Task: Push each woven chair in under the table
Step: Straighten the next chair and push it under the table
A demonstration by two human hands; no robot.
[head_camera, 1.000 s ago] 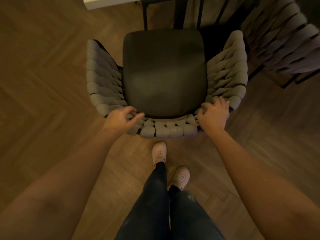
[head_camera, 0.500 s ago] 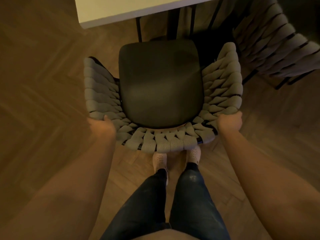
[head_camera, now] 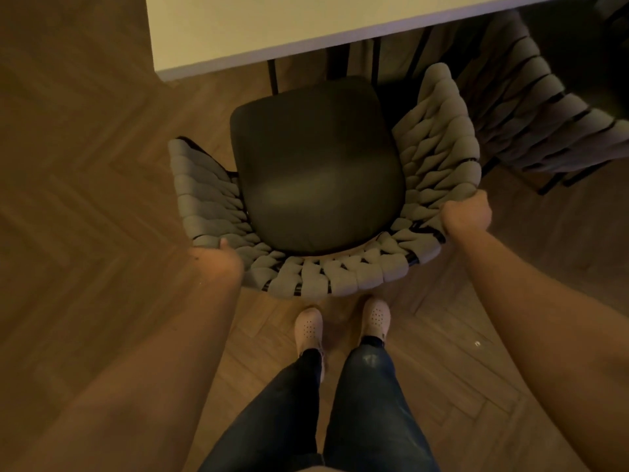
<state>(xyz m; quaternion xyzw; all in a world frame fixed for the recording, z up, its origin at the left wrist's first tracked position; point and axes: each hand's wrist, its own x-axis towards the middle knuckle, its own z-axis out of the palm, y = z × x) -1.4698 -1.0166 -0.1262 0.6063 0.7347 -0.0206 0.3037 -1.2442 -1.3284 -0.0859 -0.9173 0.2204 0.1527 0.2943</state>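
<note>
A woven chair with grey padded straps and a dark seat cushion stands in front of me, its seat front close to the edge of the white table. My left hand grips the left rear corner of the woven backrest from outside. My right hand grips the right rear corner. Most fingers of both hands are hidden behind the straps. A second woven chair stands to the right, partly under the table.
Black table legs stand under the table just beyond the seat. My feet in pale perforated clogs are right behind the backrest. Herringbone wood floor spreads to the left and right.
My hands shifted from the top of the backrest to its outer rear corners and gripped. I stepped forward, and the chair now stands closer to the table edge.
</note>
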